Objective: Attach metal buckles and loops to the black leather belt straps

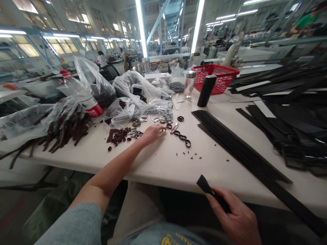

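Note:
My left hand [153, 133] reaches over the table, fingertips closed at a small black loop [164, 130] among other black loops [182, 137]. A small cutter with a red handle [174, 128] lies just right of those fingers. My right hand [236, 214] grips a black strap [202, 183] at the table's front edge; its wide end points up and left, and the palm hides the rest. Metal buckles [136, 123] and a heap of small brown loops [120, 136] lie left of my left hand. Tiny dark bits [192, 157] are scattered in front of the loops.
Stacked black straps [230, 146] run diagonally on the right, beside more black strips [301, 136]. A black bottle [206, 91], a glass bottle [189, 85] and a red basket [217, 69] stand behind. Plastic bags [133, 85], a cut plastic jug [90, 105] and brown strips [68, 124] crowd the left.

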Available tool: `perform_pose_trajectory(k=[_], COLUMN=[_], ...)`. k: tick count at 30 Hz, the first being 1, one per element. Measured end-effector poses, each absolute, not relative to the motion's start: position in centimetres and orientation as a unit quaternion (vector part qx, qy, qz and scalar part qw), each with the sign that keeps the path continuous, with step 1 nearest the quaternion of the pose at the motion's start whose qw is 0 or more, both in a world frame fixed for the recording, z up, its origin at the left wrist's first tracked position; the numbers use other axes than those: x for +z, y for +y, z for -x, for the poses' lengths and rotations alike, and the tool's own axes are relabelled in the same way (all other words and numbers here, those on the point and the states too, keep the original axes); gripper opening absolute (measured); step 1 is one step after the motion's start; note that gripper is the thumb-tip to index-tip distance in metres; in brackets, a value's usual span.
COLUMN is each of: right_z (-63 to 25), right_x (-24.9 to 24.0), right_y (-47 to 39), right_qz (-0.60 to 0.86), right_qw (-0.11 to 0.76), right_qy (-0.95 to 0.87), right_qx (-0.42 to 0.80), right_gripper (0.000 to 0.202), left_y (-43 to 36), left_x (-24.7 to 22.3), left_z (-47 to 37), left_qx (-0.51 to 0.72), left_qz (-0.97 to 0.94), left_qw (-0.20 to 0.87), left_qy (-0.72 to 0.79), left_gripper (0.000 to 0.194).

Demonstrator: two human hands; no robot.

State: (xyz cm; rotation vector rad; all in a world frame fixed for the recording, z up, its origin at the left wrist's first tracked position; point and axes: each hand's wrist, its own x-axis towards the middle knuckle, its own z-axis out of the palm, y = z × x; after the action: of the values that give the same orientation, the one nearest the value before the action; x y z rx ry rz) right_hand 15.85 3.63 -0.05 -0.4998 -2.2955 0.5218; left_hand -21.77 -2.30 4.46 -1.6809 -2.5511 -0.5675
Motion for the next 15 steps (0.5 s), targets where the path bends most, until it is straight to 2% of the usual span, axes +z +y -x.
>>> perform_pose_trajectory(k=[5, 11, 15], right_z=[-16.1, -15.1, -15.0], right_x=[-0.7, -1.1, -1.0], right_y=[4.0, 3.7, 3.4], right_qz=[0.205, 0.205, 0.197], right_qw=[0.353, 0.366, 0.361], right_qy=[-0.89, -0.886, -0.888], right_qx=[0.203, 0.199, 0.204], right_gripper=[0.023, 0.025, 0.024], left_y=[-7.5, -11.4, -12.2], left_x=[5.8, 5.2, 5.0], left_z=[24.0, 24.8, 24.9], left_qx=[-0.157, -0.133, -0.127], left_qz=[0.49, 0.521, 0.525], left_qw=[0.067, 0.05, 0.067], left_qy=[-0.855, -0.842, -0.839], left_gripper=[0.029, 0.035, 0.026])
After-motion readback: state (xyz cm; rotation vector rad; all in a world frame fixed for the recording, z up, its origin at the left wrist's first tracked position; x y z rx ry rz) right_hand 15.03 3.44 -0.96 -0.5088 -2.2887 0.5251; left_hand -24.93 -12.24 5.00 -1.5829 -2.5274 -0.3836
